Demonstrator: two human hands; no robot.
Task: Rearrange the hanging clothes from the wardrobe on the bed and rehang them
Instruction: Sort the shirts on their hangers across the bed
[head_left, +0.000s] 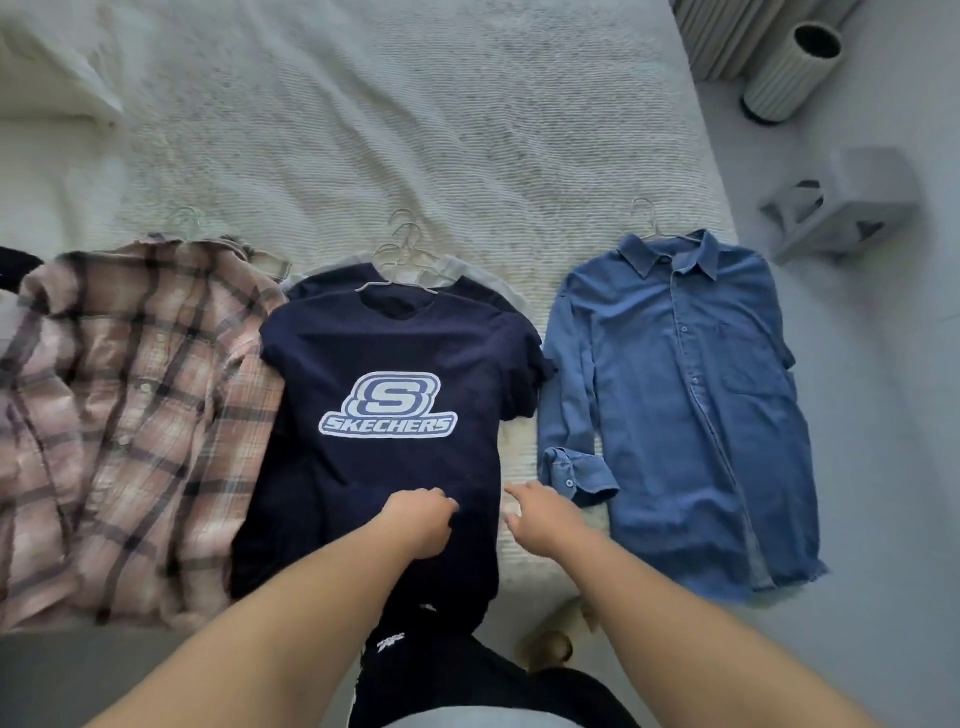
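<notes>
— Three piles of clothes lie side by side on the bed (415, 130), each on wire hangers. Which is where?

— At nine o'clock a pink plaid shirt (130, 415). In the middle a navy T-shirt (384, 364) with a Skechers logo, topmost of a small stack; another dark shirt and a pale one show beneath its shoulders. At three o'clock a blue denim shirt (691, 405), buttoned, one cuff rolled.

— And the hangers?

— Several hooks (402, 244) bunch at twelve o'clock of the navy stack; one hook (644, 213) sticks out above the denim collar.

— What are the hands doing?

— The left hand (421, 522) rests on the lower part of the navy T-shirt, fingers curled down into the cloth; whether it pinches a fold I cannot tell. The right hand (540, 517) is over the bare strip of bedspread between navy and denim, fingers loosely spread, holding nothing.

— Anything off the bed?

— Toward two o'clock on the floor, a ribbed cylinder (792, 70) and a grey box-like object (847, 202).
</notes>
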